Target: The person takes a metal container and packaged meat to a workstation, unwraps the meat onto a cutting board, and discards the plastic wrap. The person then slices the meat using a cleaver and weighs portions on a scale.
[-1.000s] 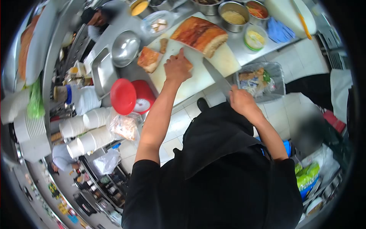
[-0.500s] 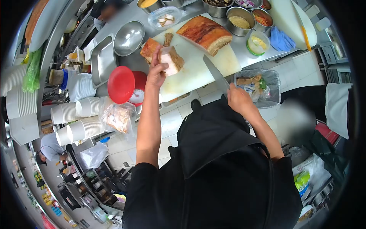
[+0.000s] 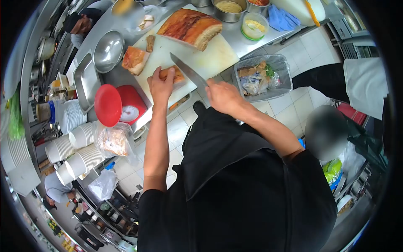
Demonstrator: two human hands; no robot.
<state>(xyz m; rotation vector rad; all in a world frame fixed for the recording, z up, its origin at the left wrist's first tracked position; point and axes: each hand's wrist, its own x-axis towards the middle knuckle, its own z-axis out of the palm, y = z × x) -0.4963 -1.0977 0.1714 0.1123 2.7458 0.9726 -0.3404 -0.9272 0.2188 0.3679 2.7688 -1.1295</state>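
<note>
My left hand (image 3: 160, 86) grips a piece of roasted meat (image 3: 173, 75) near the front edge of the white cutting board (image 3: 218, 54). In my right hand (image 3: 222, 96) is the handle of a large knife (image 3: 189, 71), its blade pointing up and left, the tip just beyond the held piece. A large browned slab of meat (image 3: 189, 27) lies at the back of the board. A smaller chunk (image 3: 134, 60) and a thin strip (image 3: 150, 43) rest at the board's left side.
Left of the board are a red scale (image 3: 131, 101), a steel bowl (image 3: 108, 51) and a metal tray (image 3: 86, 82). A lined waste bin (image 3: 268, 90) stands right of the board. Other people are at the far left and upper left; a person's dark sleeve is at right.
The piece of meat in my left hand has moved down to the board's front edge, now brown side up. The knife has shifted nearer to it. The view has turned.
</note>
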